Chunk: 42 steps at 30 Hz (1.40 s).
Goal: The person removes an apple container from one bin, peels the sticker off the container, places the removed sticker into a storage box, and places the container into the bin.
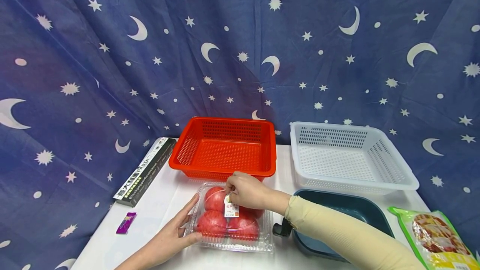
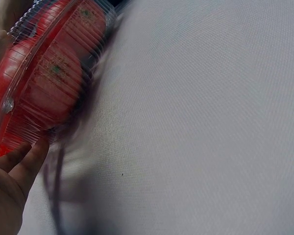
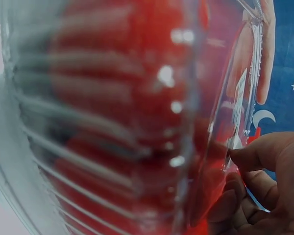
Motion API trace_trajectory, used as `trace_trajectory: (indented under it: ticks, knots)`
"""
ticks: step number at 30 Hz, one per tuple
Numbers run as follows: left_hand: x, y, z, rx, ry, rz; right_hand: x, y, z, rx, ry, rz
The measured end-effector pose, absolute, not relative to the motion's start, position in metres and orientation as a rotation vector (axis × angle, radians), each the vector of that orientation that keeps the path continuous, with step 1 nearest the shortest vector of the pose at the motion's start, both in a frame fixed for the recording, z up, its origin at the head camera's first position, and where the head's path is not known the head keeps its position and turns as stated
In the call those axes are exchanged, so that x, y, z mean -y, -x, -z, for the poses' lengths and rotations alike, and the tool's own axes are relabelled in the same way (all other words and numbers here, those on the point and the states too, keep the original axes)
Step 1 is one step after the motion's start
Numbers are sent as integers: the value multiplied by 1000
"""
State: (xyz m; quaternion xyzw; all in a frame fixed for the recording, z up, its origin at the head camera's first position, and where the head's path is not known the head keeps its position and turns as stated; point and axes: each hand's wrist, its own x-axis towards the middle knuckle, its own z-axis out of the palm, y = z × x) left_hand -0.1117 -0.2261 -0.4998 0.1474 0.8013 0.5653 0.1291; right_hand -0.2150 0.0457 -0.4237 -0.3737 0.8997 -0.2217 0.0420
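A clear plastic clamshell box (image 1: 262, 246) holds several round red fruits (image 1: 211, 222), with a white printed label (image 1: 231, 210) on its lid. My right hand (image 1: 245, 191) pinches the label's upper end over the lid; in the right wrist view, thumb and forefinger meet at its edge. At the box's left side, my left hand (image 1: 174, 230) rests against the plastic, thumb and fingers spread and fairly straight. The left wrist view shows its fingertips touching the ribbed wall of the box. The right hand and forearm hide part of the fruits at the back right.
Behind the box stand a red basket (image 1: 225, 174) and a white basket (image 1: 356, 184). A dark blue tub (image 1: 318, 243) lies under the right forearm. Left are a pasta box (image 1: 144, 174) and a purple packet (image 1: 126, 223); a green-edged food bag (image 1: 436, 236) is far right.
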Motion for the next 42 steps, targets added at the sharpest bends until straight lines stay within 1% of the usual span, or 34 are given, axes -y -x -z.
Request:
trace_trajectory:
  ticks: [17, 25, 33, 42]
  knots:
    - [224, 112, 500, -2373, -447, -1636, -53, 219, 425, -2754, 1238, 668]
    - [224, 112, 500, -2386, -420, -1613, -59, 218, 420, -2719, 1266, 677]
    - [225, 111, 498, -2369, -388, -1604, -61, 218, 417, -2634, 1285, 783]
    - [224, 109, 498, -2364, -388, -1617, -61, 213, 405, -2610, 1297, 792]
